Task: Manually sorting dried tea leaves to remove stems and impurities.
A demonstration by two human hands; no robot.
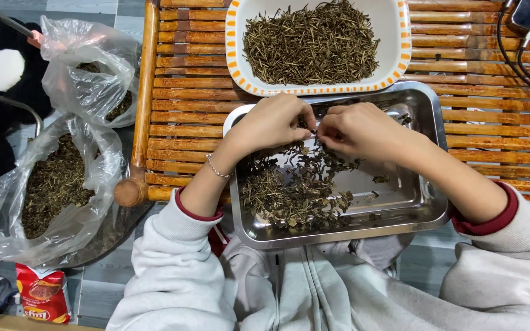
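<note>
**Both hands pinching at a sprig over the steel tray**

A bamboo table carries the work. On its near edge, partly over the person's lap, sits a steel tray. Its left half holds a loose heap of dried herb; its right half holds only a few scattered bits.

Behind the tray, touching its far rim, stands a white dish with an orange checked border, filled with a mound of short dried stems.

Left of the table, on the floor, lie two clear plastic bags. The larger bag is open and holds dark dried herb. The smaller bag sits beyond it, also part full. A red packet lies near the larger bag.

The left hand hovers above the tray's far left, fingers curled, tips pinched together. A thin bracelet circles its wrist. The right hand meets it from the right, fingers likewise closed in a pinch. Both sets of fingertips meet on one small sprig, held just above the heap. The sprig is too small to make out further.
</note>
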